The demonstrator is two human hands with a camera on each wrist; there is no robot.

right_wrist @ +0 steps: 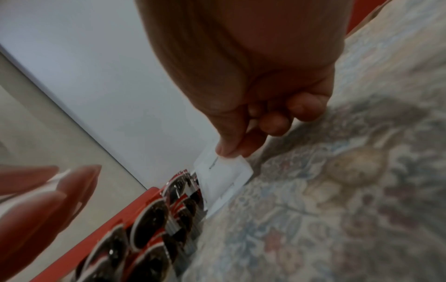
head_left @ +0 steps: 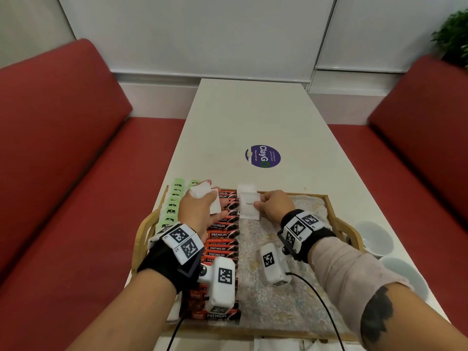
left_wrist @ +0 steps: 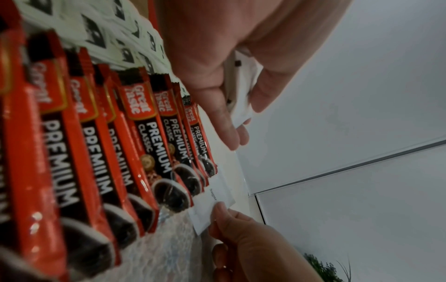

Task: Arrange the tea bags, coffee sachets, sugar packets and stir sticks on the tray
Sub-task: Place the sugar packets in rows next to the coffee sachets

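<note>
Tray [head_left: 331,206] on bench [head_left: 253,117], floral liner inside. Far left: green tea bags [head_left: 172,206] in a column. Next: red coffee sachets [head_left: 222,235] overlapped in a row. Left hand [head_left: 202,211], grip curled round a loose stack of sugar packets [head_left: 202,192], held above the sachets. Right hand [head_left: 274,205], thumb and forefinger pinching one sugar packet [head_left: 249,207] by its right edge, laying it just beside the sachet ends. Judged: packets light, thin, limp, likely slippery when stacked; take by a sealed edge, gentle pinch. Stir sticks not seen.

Red benches [head_left: 63,153] flank a white table [head_left: 253,117] (plant [head_left: 453,36] behind).
</note>
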